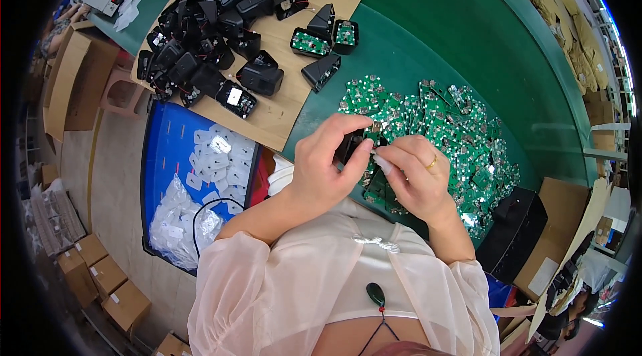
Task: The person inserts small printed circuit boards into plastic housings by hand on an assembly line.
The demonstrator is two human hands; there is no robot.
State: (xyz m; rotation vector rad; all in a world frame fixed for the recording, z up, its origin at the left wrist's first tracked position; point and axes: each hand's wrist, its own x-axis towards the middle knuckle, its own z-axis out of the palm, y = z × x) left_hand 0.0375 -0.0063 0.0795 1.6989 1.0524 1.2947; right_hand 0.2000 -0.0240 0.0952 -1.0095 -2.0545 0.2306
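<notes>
My left hand (324, 163) is closed around a black plastic housing (347, 149), mostly hidden behind the fingers. A green circuit board (374, 133) shows at the housing's opening, between my two hands. Right beside it, my right hand (421, 174) is closed in a pinch at the board's edge; what its fingertips grip is too small and covered to make out. Something white (383, 165) shows on or by the right thumb. Close to both hands spreads a large pile of green circuit boards (461, 149) on the green worktop (391, 65).
Many black housings (214, 28) are heaped on a cardboard sheet (284, 105) at the far left. A blue tray (157, 162) with white translucent pieces and a plastic bag (180, 219) stands left. At the right are a black box (511, 232) and cardboard (558, 205).
</notes>
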